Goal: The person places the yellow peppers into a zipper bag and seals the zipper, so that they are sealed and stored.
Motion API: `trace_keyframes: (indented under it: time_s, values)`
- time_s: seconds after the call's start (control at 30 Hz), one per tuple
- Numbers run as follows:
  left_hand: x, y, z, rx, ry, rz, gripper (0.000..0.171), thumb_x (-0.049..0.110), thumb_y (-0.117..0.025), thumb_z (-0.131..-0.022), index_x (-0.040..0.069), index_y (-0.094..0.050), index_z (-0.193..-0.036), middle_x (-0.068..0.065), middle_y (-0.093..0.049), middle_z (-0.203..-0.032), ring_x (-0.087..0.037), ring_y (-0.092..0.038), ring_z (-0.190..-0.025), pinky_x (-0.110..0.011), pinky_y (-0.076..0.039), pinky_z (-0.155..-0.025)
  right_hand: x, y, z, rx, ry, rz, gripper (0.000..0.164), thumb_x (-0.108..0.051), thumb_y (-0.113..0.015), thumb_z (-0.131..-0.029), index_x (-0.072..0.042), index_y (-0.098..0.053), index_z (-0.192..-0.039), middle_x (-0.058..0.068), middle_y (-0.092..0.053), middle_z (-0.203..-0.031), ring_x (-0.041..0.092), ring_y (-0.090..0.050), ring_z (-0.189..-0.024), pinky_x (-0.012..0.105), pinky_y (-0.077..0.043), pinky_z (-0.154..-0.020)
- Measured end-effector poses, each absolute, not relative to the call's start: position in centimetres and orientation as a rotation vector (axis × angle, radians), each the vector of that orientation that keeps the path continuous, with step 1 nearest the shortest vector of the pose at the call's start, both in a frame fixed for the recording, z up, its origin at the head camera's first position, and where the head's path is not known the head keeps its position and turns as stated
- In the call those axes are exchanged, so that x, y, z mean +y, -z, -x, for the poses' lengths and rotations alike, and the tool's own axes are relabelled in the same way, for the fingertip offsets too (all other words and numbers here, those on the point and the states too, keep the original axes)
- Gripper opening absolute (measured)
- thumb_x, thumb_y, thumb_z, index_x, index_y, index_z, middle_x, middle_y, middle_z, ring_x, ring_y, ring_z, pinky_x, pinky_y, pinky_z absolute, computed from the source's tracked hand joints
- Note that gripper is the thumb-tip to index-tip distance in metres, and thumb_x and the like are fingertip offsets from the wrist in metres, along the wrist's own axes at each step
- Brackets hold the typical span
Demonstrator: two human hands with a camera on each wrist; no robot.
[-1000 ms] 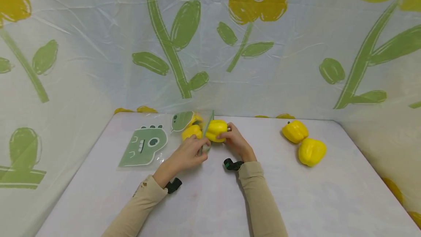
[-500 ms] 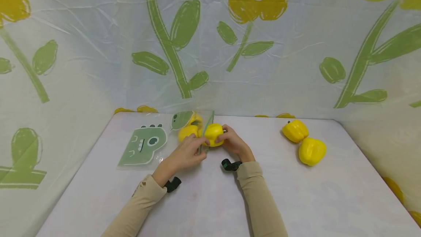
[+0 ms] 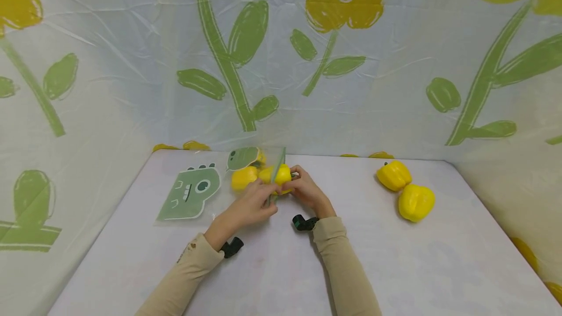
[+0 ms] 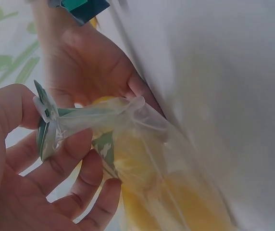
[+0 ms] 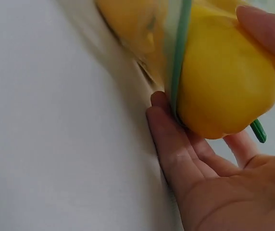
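A clear zip bag (image 3: 193, 194) with green dinosaur prints lies toward the left of the table, its green-edged mouth facing right. My left hand (image 3: 250, 204) pinches the near side of that mouth between thumb and fingers, as the left wrist view shows. My right hand (image 3: 308, 190) holds a yellow bell pepper (image 5: 224, 77) by its stem end, thumb on top and fingers below. This pepper is partly through the bag's mouth, with its green stem (image 5: 258, 131) still outside. Inside the bag are a second yellow pepper (image 3: 243, 178) and more yellow, partly hidden by a print.
Two yellow bell peppers, one (image 3: 394, 175) behind the other (image 3: 416, 202), rest touching on the right of the white table (image 3: 272, 277). A flower-printed cloth (image 3: 377, 91) rises along the table's back and sides. Each wrist wears a small black camera.
My right hand has moved left and slightly down, pushing the held pepper into the bag's mouth. The pepper inside has shifted left. My left hand stays nearly still.
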State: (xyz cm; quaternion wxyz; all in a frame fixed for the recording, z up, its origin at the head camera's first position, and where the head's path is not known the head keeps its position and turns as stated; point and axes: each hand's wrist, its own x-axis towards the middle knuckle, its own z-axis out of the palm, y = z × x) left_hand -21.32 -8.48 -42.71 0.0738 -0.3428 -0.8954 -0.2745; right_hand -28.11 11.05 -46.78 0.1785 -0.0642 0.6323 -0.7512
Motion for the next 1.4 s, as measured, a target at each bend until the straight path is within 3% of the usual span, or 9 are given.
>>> trace_keyframes:
  time_s: [0.23, 0.4, 0.57, 0.8, 1.03, 1.2, 1.33, 1.4]
  values:
    - [-8.4, 42.8, 21.3, -2.617, 0.802, 1.065, 0.024, 0.01, -0.065, -0.077, 0.013, -0.067, -0.1, 0.006, -0.055, -0.075, -0.016, -0.044, -0.077, -0.026, -0.036, -0.064, 10.2, 46.8, 27.9, 2.071, 1.987, 0.198, 0.043, -0.005, -0.07, -0.081, -0.004, -0.047, -0.117, 0.02, -0.065, -0.106, 0.02, -0.062, -0.086, 0.029, -0.049, -0.075]
    - [-8.6, 42.7, 21.3, -2.626, 0.797, 1.044, 0.025, 0.01, -0.066, -0.077, 0.01, -0.068, -0.102, 0.006, -0.055, -0.076, -0.016, -0.045, -0.078, -0.027, -0.037, -0.066, 10.1, 46.6, 27.7, 2.19, 1.9, 0.265, 0.052, -0.005, -0.071, -0.08, -0.003, -0.051, -0.129, 0.022, -0.064, -0.11, 0.023, -0.062, -0.096, 0.03, -0.048, -0.08]
    - [-8.7, 42.7, 21.3, -2.652, 0.801, 1.041, 0.026, 0.01, -0.065, -0.078, 0.009, -0.068, -0.103, 0.003, -0.058, -0.078, -0.017, -0.044, -0.079, -0.029, -0.036, -0.067, 9.8, 46.3, 27.5, 2.294, 1.811, 0.26, 0.063, -0.004, -0.072, -0.08, -0.007, -0.049, -0.139, 0.018, -0.062, -0.102, 0.022, -0.058, -0.089, 0.029, -0.046, -0.075]
    - [-8.7, 42.7, 21.3, -2.646, 0.818, 1.08, 0.027, 0.007, -0.063, -0.077, 0.006, -0.069, -0.103, -0.004, -0.069, -0.092, -0.019, -0.046, -0.08, -0.03, -0.038, -0.069, 9.0, 46.2, 27.5, 2.534, 1.586, 0.294, 0.065, -0.005, -0.074, -0.075, -0.013, -0.05, -0.136, 0.017, -0.062, -0.102, 0.023, -0.061, -0.084, 0.029, -0.049, -0.069]
    - [-9.0, 42.5, 21.5, -2.663, 0.835, 1.067, 0.026, 0.007, -0.065, -0.079, 0.007, -0.068, -0.104, -0.003, -0.068, -0.092, -0.018, -0.045, -0.08, -0.03, -0.039, -0.069, 10.2, 46.4, 27.8, 2.231, 1.713, 0.365, 0.068, -0.009, -0.07, -0.085, -0.013, -0.044, -0.147, 0.02, -0.052, -0.135, 0.029, -0.056, -0.109, 0.041, -0.043, -0.094]
    - [-9.2, 42.6, 21.6, -2.677, 0.838, 1.095, 0.027, 0.007, -0.063, -0.079, 0.007, -0.068, -0.106, 0.0, -0.064, -0.085, -0.018, -0.045, -0.08, -0.029, -0.038, -0.068, 10.5, 46.5, 27.8, 2.221, 1.719, 0.438, 0.066, -0.007, -0.066, -0.087, -0.006, -0.042, -0.149, 0.022, -0.061, -0.12, 0.024, -0.058, -0.101, 0.035, -0.045, -0.09]
    - [-9.2, 42.7, 21.5, -2.674, 0.837, 1.121, 0.028, 0.006, -0.063, -0.078, 0.008, -0.068, -0.106, 0.001, -0.061, -0.081, -0.018, -0.045, -0.08, -0.03, -0.038, -0.069, 9.7, 46.3, 27.5, 2.366, 1.647, 0.508, 0.058, -0.002, -0.065, -0.083, -0.002, -0.051, -0.139, 0.022, -0.064, -0.105, 0.023, -0.059, -0.089, 0.031, -0.049, -0.077]
    - [-9.2, 42.9, 21.6, -2.667, 0.821, 1.144, 0.027, 0.005, -0.063, -0.078, 0.008, -0.068, -0.104, -0.001, -0.062, -0.082, -0.019, -0.046, -0.08, -0.03, -0.038, -0.07, 9.0, 46.3, 27.4, 2.472, 1.558, 0.509, 0.053, -0.004, -0.067, -0.081, -0.001, -0.056, -0.133, 0.02, -0.065, -0.107, 0.023, -0.058, -0.09, 0.033, -0.049, -0.078]
